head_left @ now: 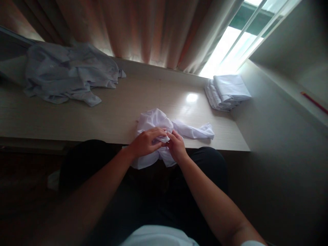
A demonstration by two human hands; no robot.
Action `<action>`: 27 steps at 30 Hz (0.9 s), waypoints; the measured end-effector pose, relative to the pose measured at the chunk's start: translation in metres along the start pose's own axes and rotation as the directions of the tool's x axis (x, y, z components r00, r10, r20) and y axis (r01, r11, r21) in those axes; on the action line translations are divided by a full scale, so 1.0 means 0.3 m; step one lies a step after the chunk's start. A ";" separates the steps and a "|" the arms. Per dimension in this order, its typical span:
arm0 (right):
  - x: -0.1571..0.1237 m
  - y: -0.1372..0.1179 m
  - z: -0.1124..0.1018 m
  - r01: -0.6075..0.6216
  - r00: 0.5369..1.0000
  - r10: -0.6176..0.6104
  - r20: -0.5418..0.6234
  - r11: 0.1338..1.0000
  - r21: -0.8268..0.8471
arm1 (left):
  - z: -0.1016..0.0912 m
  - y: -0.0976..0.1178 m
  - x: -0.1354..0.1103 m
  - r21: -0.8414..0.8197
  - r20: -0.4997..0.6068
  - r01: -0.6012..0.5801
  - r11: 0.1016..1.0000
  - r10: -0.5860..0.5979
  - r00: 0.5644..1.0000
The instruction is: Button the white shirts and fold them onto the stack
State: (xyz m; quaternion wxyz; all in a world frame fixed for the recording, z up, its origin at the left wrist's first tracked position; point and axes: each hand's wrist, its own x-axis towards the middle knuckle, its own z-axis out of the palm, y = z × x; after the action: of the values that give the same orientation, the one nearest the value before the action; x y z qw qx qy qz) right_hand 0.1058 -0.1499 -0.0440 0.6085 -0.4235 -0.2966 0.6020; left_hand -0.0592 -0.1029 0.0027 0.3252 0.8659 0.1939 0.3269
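Note:
A crumpled white shirt (156, 123) lies at the near edge of the wooden table (102, 112), part of it hanging over the edge toward my lap. One sleeve (197, 131) trails out to the right. My left hand (147, 141) and my right hand (176, 145) meet over the shirt's near part. Both have their fingers closed, pinching a fold of the white cloth between them.
A heap of pale blue-white shirts (66, 73) lies at the table's far left. A neat stack of folded white garments (227, 92) sits at the far right by the window. Curtains (143, 30) hang behind the table; a wall (276, 136) runs along the right.

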 end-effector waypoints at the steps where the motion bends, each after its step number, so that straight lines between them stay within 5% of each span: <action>1: 0.000 -0.006 0.003 0.000 1.000 0.000 0.001 1.000 0.014 | -0.011 -0.001 -0.001 -0.005 -0.028 0.012 1.000 -0.012 1.000; 6: 0.001 -0.018 0.021 0.080 0.996 -0.076 -0.048 0.992 0.094 | -0.039 -0.031 0.000 -0.024 -0.275 0.267 0.963 -0.263 0.925; 10: 0.010 -0.023 0.019 0.129 0.989 -0.116 -0.096 0.982 0.138 | -0.034 -0.063 -0.003 -0.107 -0.226 0.468 0.877 -0.480 0.848; 14: 0.012 -0.021 0.013 0.107 0.990 -0.100 -0.097 0.992 0.067 | -0.023 -0.068 -0.005 -0.238 -0.113 0.468 0.851 -0.503 0.857; 21: 0.002 -0.028 0.026 0.068 0.998 -0.068 -0.005 0.991 0.117 | -0.019 -0.090 -0.001 -0.225 -0.275 0.529 0.818 -0.574 0.771; 27: -0.009 -0.026 0.046 0.009 0.998 -0.017 0.054 0.990 0.143 | -0.025 -0.052 -0.003 -0.283 -0.210 0.445 0.849 -0.508 0.835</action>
State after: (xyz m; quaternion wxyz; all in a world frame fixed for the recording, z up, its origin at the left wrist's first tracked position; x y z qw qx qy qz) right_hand 0.0973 -0.1498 -0.0303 0.6327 -0.3601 -0.2725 0.6291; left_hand -0.0668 -0.0890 -0.0041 0.4612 0.6931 0.4103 0.3723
